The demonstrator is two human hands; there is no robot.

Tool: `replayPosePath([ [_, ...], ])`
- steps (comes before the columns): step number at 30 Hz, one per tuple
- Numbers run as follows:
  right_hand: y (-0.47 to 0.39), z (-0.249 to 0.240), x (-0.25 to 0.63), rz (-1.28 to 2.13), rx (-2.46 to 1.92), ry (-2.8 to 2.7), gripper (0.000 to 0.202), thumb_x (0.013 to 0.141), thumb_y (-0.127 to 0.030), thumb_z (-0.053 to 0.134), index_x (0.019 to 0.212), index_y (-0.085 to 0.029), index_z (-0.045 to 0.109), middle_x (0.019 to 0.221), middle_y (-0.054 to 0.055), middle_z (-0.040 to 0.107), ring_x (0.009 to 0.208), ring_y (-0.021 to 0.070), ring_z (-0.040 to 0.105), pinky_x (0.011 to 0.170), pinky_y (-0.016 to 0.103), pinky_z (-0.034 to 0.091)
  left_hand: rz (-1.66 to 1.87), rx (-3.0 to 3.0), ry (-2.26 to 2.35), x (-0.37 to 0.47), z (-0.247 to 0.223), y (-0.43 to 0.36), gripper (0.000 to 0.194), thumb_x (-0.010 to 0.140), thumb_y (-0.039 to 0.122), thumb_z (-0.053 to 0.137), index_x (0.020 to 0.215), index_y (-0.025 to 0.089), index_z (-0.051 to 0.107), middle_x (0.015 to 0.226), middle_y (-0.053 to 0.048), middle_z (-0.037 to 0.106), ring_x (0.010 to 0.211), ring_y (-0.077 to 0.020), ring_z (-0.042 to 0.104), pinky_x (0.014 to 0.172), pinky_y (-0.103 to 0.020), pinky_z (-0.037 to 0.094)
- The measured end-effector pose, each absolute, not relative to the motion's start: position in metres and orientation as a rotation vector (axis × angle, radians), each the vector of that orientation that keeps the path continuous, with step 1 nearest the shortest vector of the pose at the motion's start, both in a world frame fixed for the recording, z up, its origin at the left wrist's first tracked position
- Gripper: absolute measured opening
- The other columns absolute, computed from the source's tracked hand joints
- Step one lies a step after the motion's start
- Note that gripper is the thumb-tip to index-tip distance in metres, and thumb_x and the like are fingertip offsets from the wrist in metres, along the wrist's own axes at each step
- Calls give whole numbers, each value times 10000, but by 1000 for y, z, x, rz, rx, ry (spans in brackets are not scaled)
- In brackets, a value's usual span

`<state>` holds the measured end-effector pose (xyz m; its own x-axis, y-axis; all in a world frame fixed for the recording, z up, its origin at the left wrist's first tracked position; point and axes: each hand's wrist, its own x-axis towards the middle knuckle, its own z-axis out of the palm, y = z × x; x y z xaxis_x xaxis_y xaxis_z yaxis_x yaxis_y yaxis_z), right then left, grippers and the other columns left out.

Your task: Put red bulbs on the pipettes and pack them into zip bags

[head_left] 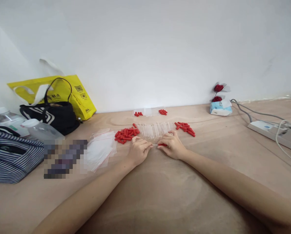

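Observation:
Above the near part of the wooden table, my hands almost meet. The fingertips of my left hand (139, 151) are pinched on one end of a thin white stick (155, 145). In my right hand (173, 145), a small red tube-shaped piece (162, 145) is gripped at the stick's other end; whether the stick goes into it I cannot tell. Just beyond lies a row of thin white sticks (155, 130). A pile of red tube-shaped pieces (126, 135) is by my left hand, and a smaller red pile (185, 127) lies beyond my right.
Clear zip bags (100, 149) lie left of my left arm. Farther left are a striped bag (16, 159), plastic bottles (41, 130), a black bag (55, 117) and a yellow bag (80, 97). A tissue pack (220, 109) and power strip (270, 130) are at right.

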<state>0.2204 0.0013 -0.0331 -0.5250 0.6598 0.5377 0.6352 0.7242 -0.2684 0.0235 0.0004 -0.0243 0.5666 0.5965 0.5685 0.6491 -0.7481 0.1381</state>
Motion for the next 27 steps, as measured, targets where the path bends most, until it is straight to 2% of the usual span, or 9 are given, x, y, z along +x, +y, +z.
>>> replayPosePath([
  [20, 1, -30, 220, 77, -950, -2320, 160, 823, -288, 466, 763, -200, 585, 755, 10, 655, 765, 141, 553, 877, 376, 171, -929, -2717, -1096, 25, -26, 0, 211, 845, 252, 449, 770, 190, 637, 683, -4, 671, 626, -124, 563, 814, -361, 258],
  [27, 2, -33, 223, 127, -1001, -2255, 172, 809, -349, 503, 829, -219, 614, 801, 21, 664, 795, 154, 537, 853, 368, 202, -960, -2713, -1165, 25, -23, 0, 235, 857, 293, 436, 785, 201, 640, 686, 0, 677, 634, -122, 574, 844, -364, 253],
])
